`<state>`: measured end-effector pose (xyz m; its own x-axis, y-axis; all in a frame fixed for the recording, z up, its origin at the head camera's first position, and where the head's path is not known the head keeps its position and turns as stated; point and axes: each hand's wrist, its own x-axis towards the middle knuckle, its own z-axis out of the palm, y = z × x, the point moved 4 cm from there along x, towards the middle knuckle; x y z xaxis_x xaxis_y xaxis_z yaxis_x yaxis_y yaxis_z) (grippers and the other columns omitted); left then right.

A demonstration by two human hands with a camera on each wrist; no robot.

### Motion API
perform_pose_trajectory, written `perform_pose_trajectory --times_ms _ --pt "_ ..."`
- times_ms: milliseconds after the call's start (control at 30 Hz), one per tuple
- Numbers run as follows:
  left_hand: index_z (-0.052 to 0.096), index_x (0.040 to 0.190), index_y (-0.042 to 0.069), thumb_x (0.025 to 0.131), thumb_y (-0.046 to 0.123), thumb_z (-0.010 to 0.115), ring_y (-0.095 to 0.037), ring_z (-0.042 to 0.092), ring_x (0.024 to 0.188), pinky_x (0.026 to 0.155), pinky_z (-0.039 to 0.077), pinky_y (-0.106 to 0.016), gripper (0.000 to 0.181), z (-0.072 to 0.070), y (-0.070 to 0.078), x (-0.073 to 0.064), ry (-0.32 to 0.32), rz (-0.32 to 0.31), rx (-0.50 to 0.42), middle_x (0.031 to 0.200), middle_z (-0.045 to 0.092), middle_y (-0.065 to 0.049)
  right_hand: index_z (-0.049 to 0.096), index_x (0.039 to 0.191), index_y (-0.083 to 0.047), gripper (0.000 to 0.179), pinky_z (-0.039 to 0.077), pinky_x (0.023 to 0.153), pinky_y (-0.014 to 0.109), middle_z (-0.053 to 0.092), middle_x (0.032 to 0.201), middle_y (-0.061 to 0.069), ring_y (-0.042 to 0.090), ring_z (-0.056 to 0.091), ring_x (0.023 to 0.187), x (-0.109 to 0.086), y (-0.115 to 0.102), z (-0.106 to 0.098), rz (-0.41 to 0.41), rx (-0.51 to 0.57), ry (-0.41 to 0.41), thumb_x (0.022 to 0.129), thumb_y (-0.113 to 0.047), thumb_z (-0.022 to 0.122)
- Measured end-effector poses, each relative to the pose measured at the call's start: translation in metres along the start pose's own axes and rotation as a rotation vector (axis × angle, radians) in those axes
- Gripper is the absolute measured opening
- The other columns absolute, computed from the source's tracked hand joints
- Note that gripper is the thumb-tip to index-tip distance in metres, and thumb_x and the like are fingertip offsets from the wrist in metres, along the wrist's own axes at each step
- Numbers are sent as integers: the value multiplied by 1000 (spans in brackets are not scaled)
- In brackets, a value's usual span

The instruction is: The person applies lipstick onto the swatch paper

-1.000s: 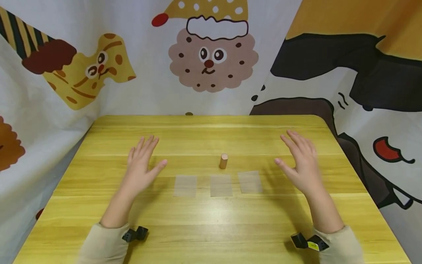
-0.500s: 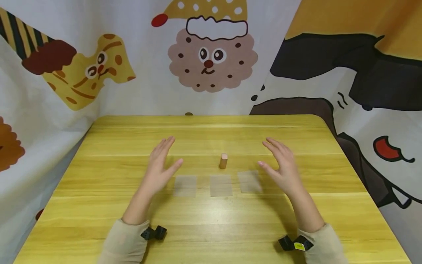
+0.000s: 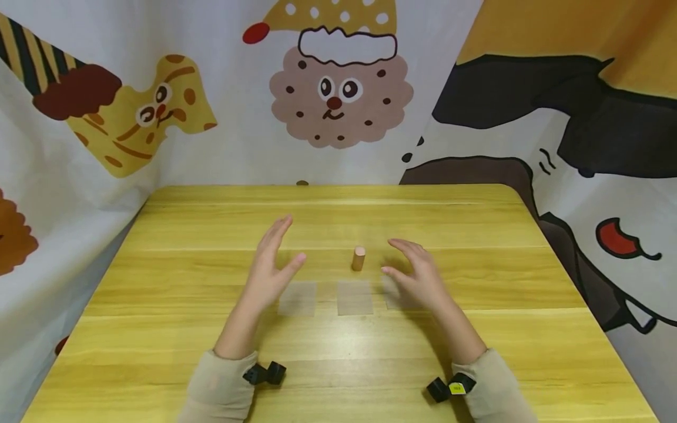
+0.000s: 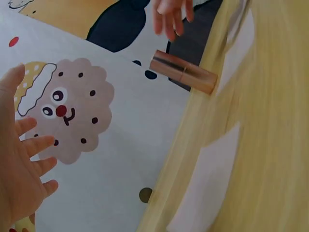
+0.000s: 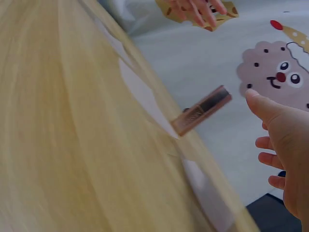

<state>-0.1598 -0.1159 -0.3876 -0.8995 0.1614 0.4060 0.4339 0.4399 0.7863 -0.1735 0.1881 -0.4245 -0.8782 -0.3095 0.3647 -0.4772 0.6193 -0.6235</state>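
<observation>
A shiny copper-coloured tube, like a lipstick (image 3: 358, 258), stands upright near the middle of the table, a seam showing partway along it in the left wrist view. To its left my left hand (image 3: 268, 273) hovers with fingers extended and thumb spread, holding nothing. My right hand (image 3: 421, 277) is nearer, its fingers loosely bent and thumb apart, a short gap from the tube. Three thin whitish squares lie in a row in front of the tube: a left square (image 3: 297, 299), a middle square (image 3: 355, 297) and a right square (image 3: 392, 294), the last partly hidden under my right hand.
The light wooden table (image 3: 338, 376) has rounded far corners. Behind it and along its sides hangs a white curtain (image 3: 233, 158) printed with cartoon figures. A small black camera is strapped at each sleeve cuff.
Both hands have moved inward toward the tube, the right one farther and slightly nearer to me, now overlapping the right square. The tube and squares have stayed put.
</observation>
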Motion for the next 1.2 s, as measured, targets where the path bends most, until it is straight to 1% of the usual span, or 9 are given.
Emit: perform_pose_trajectory --times_ms 167,300,433,567,700,833,967,1133,1200 --pt "29 151 19 90 23 66 -25 17 142 107 18 -63 72 7 7 2 8 3 -36 155 25 -1 51 136 -7 59 31 106 53 50 138 11 31 41 128 2 2 17 87 47 -64 86 -29 73" --pt "29 151 20 90 26 67 -26 17 142 105 18 -66 73 17 12 3 -22 -15 -68 155 24 -1 52 136 -9 58 31 106 52 50 138 12 32 41 128 4 4 29 133 74 -100 86 -29 73" --pt "29 151 22 89 31 67 -27 18 142 103 19 -68 73 26 13 3 -37 -34 -99 155 23 0 53 135 -9 58 32 105 53 51 136 13 33 42 127 7 6 39 156 81 -116 85 -29 74" --pt "30 151 23 88 34 67 -28 20 141 102 21 -68 74 32 14 4 -40 -43 -121 155 24 1 55 133 -8 56 34 104 53 53 133 13 33 43 125 10 7 48 158 85 -126 85 -28 75" --pt "32 150 23 87 30 70 -28 23 140 103 21 -67 74 38 13 3 -39 -57 -149 154 26 1 59 128 -6 50 37 101 51 58 127 10 31 47 121 15 8 56 150 95 -123 84 -24 76" --pt "34 149 21 86 31 71 -26 25 139 106 23 -62 74 48 13 1 -47 -74 -180 153 29 2 67 114 -11 32 42 97 46 64 116 4 25 50 113 18 8 62 146 113 -109 84 -20 76" --pt "35 149 21 87 33 72 -23 27 138 106 24 -60 73 59 11 -1 -60 -87 -214 151 32 3 69 97 -13 13 45 90 43 67 106 0 22 52 104 20 8 66 126 122 -104 85 -15 74" --pt "36 147 24 87 31 72 -23 27 138 106 23 -60 70 67 8 -3 -50 -105 -252 150 34 1 70 99 -8 14 48 86 42 68 102 4 22 54 99 22 6 69 109 98 -91 85 -10 73" --pt "37 147 20 88 26 72 -25 27 138 107 23 -58 70 69 8 -2 -46 -116 -255 150 35 -2 70 100 -7 16 48 86 41 68 102 4 22 54 98 23 6 69 112 92 -86 84 -10 74"
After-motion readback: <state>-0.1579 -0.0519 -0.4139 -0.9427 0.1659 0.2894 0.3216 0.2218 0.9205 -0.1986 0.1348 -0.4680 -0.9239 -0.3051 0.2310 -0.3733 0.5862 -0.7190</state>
